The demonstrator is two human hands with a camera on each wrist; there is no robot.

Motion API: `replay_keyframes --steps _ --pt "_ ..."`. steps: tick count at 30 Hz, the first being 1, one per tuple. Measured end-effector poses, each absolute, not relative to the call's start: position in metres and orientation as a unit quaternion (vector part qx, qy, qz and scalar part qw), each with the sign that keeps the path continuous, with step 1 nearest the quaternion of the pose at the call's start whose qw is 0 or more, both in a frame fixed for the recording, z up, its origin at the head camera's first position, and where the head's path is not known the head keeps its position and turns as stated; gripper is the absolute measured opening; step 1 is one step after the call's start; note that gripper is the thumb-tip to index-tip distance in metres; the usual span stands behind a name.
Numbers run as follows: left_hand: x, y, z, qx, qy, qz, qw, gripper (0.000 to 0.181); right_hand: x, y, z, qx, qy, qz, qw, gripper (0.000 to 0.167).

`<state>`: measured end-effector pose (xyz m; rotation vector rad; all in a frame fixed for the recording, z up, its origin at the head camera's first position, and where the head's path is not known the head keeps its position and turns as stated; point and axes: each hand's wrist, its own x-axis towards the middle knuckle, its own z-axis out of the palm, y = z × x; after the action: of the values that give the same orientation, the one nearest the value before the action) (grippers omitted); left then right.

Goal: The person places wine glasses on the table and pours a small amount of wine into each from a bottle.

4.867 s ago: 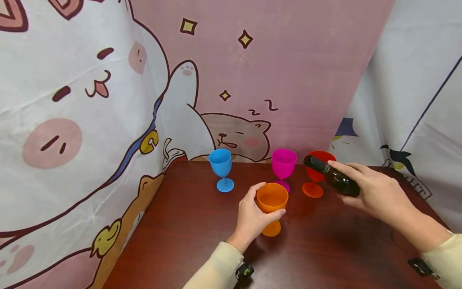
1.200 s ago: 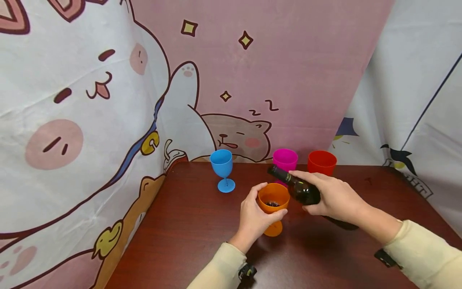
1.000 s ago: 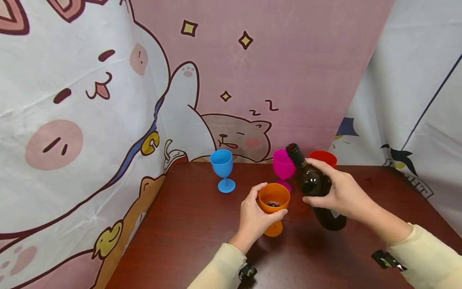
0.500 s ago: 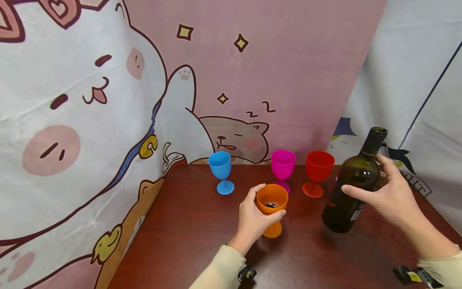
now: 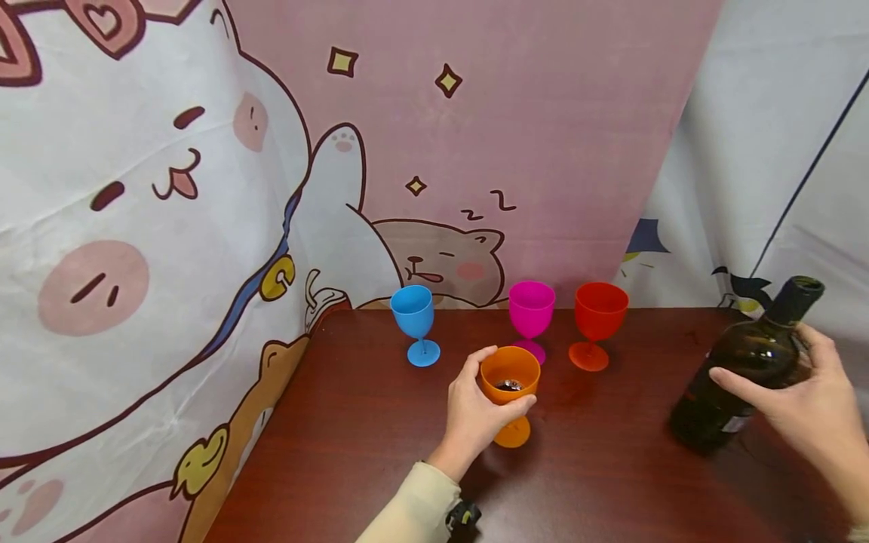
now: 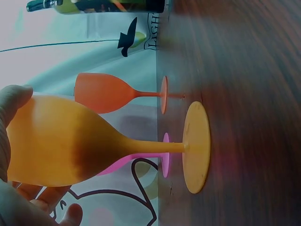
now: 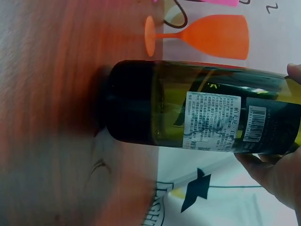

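Note:
My left hand (image 5: 475,418) holds an orange goblet (image 5: 512,368) round its bowl, thumb on the near side. A little dark liquid lies in the bottom of the bowl. In the left wrist view the goblet (image 6: 70,141) is upright, its foot at the tabletop. At the right, my right hand (image 5: 808,407) grips a dark green wine bottle (image 5: 743,366) round its upper body. The bottle leans slightly, its uncapped mouth up and to the right. The right wrist view shows the bottle's white back label (image 7: 211,120); whether its base touches the table I cannot tell.
Behind the orange goblet stand a blue goblet (image 5: 414,313), a magenta goblet (image 5: 532,305) and a red goblet (image 5: 600,313) in a row near the far edge of the dark wood table (image 5: 339,445). A printed cloth (image 5: 557,136) hangs behind and at both sides.
Dark liquid has appeared in the orange goblet. My right hand has brought the tilted bottle to the goblet, raised its neck, then carried it far right and lower. The left hand has stayed put.

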<state>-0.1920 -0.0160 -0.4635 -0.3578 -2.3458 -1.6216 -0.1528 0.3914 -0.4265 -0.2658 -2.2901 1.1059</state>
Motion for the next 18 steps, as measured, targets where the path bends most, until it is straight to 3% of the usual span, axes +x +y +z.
replay_keyframes --steps 8,18 --pt "-0.193 -0.015 -0.465 -0.126 -0.811 -0.555 0.136 0.086 -0.149 0.392 -0.439 -0.184 -0.854 0.394 0.285 0.107" --pt "-0.193 -0.015 -0.465 -0.123 -0.808 -0.562 0.131 0.085 -0.151 0.394 -0.447 -0.176 -0.848 0.394 0.309 0.107"
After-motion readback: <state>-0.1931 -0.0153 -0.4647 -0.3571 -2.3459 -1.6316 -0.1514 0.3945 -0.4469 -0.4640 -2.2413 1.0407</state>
